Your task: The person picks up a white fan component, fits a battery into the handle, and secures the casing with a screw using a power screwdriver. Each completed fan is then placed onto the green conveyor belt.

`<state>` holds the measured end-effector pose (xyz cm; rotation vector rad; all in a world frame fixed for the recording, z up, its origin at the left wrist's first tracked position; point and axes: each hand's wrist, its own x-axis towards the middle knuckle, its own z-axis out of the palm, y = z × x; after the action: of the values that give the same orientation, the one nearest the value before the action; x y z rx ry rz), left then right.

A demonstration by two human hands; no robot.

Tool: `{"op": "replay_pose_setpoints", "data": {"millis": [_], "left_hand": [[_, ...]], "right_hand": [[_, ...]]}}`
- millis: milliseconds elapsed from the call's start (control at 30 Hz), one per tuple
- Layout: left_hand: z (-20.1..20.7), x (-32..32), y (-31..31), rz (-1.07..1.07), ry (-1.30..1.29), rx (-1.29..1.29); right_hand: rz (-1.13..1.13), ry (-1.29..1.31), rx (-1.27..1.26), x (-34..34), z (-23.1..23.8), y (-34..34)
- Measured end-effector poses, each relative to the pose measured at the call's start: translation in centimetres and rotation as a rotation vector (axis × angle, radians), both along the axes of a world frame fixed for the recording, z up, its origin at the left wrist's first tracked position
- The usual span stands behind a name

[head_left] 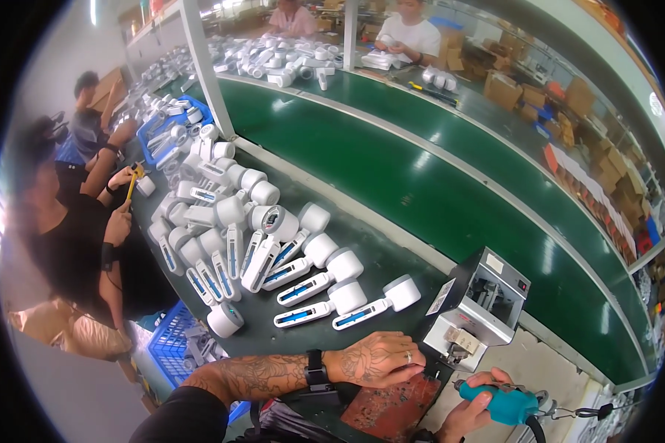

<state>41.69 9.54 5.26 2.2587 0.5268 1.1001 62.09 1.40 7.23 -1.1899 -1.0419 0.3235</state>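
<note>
Teal tool in right hand, at the near end of the surface

Grip: right hand [469, 413] is wrapped around one teal corded tool [504, 404], near the right-hand corner of the dark surface [262, 325]; a metal hook and dark cord are at its rear. Left hand [380, 359] lies palm down at the far edge of one red plate [391, 408]; cannot tell whether its fingers pinch anything.

In the way: one metal box [484, 306] stands at the belt-side edge, between the left hand and the green belt [421, 184]. One white post [208, 74] rises at that edge farther along.

Counts: four white devices [362, 314] form the nearest row, a blue strip in each handle. Behind them a heap of the same kind runs to the far end; overlap prevents a count. Blue baskets: two, one basket [207, 111] on the surface at the far end, the other basket [171, 336] beside the left edge, lower. Co-workers: at least two along the left edge, two across the belt.
</note>
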Motion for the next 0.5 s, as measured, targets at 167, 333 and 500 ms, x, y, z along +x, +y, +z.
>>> {"op": "replay_pose_setpoints", "data": {"millis": [167, 333, 500], "left_hand": [[0.05, -0.01, 0.07, -0.002, -0.002, 0.004], [0.12, -0.10, 0.02, 0.004, 0.005, 0.005], [0.23, 0.05, 0.07, -0.010, 0.006, 0.003]], "right_hand": [[0.000, 0.005, -0.003, -0.03, 0.02, 0.06], [0.004, 0.011, -0.002, -0.04, -0.10, 0.01], [-0.004, 0.018, -0.037, 0.09, 0.04, -0.43]]}}
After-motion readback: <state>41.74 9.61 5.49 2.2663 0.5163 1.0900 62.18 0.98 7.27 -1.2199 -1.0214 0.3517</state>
